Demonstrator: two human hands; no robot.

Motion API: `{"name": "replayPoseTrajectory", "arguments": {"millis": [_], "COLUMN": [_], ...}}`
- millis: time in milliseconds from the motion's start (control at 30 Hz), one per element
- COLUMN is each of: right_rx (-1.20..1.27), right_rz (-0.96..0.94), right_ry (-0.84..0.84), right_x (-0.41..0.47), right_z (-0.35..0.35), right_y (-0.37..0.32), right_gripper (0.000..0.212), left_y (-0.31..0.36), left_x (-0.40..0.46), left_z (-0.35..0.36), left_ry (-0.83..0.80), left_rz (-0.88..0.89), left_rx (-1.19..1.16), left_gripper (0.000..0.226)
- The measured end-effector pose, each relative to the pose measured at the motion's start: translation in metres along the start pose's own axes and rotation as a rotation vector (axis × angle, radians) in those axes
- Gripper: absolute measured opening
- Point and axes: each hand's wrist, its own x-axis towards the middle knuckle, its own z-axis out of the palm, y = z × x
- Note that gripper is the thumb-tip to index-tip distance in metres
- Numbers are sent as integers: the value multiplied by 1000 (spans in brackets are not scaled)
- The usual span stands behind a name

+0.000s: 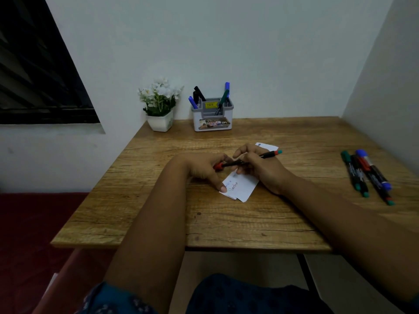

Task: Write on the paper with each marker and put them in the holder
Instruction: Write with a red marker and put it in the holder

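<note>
Two bare hands meet over the middle of the brown wood-grain tabletop point(226, 223), holding one black-barrelled marker with a red cap point(240, 163) level between them. The left hand point(204, 168) curls round the red cap end, its thumb pressing on a small white slip of paper with handwriting point(241, 188); the right hand point(260, 166) pinches the barrel, whose red and teal tail end pokes out to the right. A second white slip point(267, 146) lies just beyond the right hand. Well to the right, a cluster of loose markers point(367, 175) lies on the tabletop. At the far edge stand a grey and white plastic holder point(212, 120) with several markers in it and a white pot of white flowers point(159, 105).
</note>
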Motion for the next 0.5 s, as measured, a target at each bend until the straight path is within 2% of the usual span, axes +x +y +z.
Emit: {"name": "replayPoseTrajectory", "arguments": {"millis": [100, 233, 300, 400, 500], "right_rx": [-185, -411, -383, -245, -219], "right_rz": [-47, -173, -187, -133, -130], "right_ry": [29, 42, 69, 129, 152], "right_x": [-2, -4, -5, -4, -2], "right_z": [2, 5, 6, 4, 4], "right_y": [3, 5, 5, 4, 5], "right_gripper": [10, 6, 4, 5, 10], "left_y": [1, 15, 23, 31, 36], "left_x": [-1, 1, 4, 7, 9], "left_z": [0, 13, 21, 24, 25], "left_ry": [10, 93, 146, 257, 294], "left_rz": [4, 92, 138, 126, 109], "left_rx": [8, -3, 10, 31, -28], "left_gripper": [88, 76, 88, 95, 112]}}
